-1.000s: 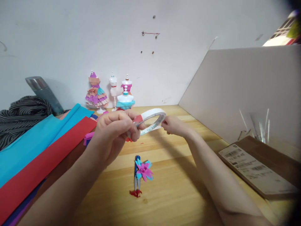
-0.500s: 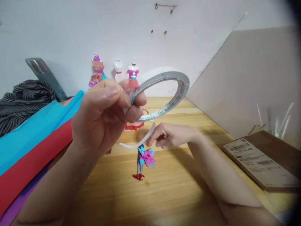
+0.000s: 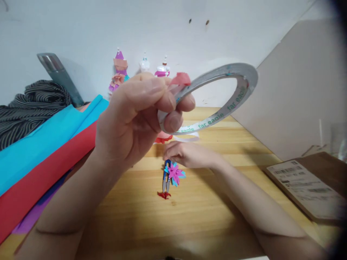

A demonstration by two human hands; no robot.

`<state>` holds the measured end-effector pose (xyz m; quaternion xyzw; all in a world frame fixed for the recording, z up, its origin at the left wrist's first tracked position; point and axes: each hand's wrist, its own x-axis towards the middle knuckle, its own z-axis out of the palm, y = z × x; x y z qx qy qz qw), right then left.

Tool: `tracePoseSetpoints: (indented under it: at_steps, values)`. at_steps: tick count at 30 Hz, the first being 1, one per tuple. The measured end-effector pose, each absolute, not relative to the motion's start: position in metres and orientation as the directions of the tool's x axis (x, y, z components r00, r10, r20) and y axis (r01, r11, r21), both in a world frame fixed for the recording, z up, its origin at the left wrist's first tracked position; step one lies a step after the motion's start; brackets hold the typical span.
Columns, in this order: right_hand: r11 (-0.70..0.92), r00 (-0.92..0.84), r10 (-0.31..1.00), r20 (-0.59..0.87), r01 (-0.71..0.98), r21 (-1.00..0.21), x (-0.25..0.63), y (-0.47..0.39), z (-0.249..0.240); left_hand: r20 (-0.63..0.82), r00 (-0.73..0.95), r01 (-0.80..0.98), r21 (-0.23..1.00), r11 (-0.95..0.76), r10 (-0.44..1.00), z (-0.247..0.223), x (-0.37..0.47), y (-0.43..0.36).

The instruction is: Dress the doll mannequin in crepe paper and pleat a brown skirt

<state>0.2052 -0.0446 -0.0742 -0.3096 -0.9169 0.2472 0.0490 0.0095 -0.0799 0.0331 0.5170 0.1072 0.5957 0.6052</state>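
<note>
My left hand [image 3: 141,112], raised in the middle of the view, grips a thin roll of tape [image 3: 251,77] with "far eagle" printed inside its ring. A small red paper piece [image 3: 181,78] sticks up at the fingertips, against the tape. My right hand [image 3: 189,154] is low over the table with curled fingers; whatever they hold, if anything, is hidden. Just below those fingers lie blue-handled thread snips [image 3: 166,180], blades toward me. Beside them rests a pink and blue paper flower [image 3: 176,174]. A white strip [image 3: 191,138] curves behind my right hand.
Paper-dressed miniature dress forms [image 3: 118,66] stand by the wall. Blue and red paper sheets [image 3: 54,169], a striped cloth [image 3: 46,95] and a leaning bottle [image 3: 59,77] are at left. Red scraps [image 3: 164,195] lie at the snips' tips. A labelled cardboard box [image 3: 309,184] is at right.
The view has shifted. My left hand has moved right with the tape roll. My right hand has come closer to the snips' handles, and the white strip now lies farther back, behind it.
</note>
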Motion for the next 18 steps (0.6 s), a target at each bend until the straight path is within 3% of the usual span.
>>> tracePoseSetpoints:
  at_steps: [9, 14, 18]
  values:
    - [0.722, -0.843, 0.502, -0.194, 0.532, -0.442, 0.199, -0.037, -0.092, 0.482, 0.363, -0.58, 0.787, -0.211, 0.798, 0.03, 0.006, -0.078]
    - [0.637, -0.791, 0.582, -0.189, 0.587, -0.499, 0.22, -0.04, -0.065, 0.44, 0.337, -0.616, 0.771, -0.158, 0.833, 0.031, 0.008, -0.08]
    - [0.521, -0.625, 0.751, -0.216, 0.76, -0.388, 0.253, -0.031, -0.053, 0.455, 0.289, -0.637, 0.748, -0.185, 0.843, 0.032, 0.011, -0.079]
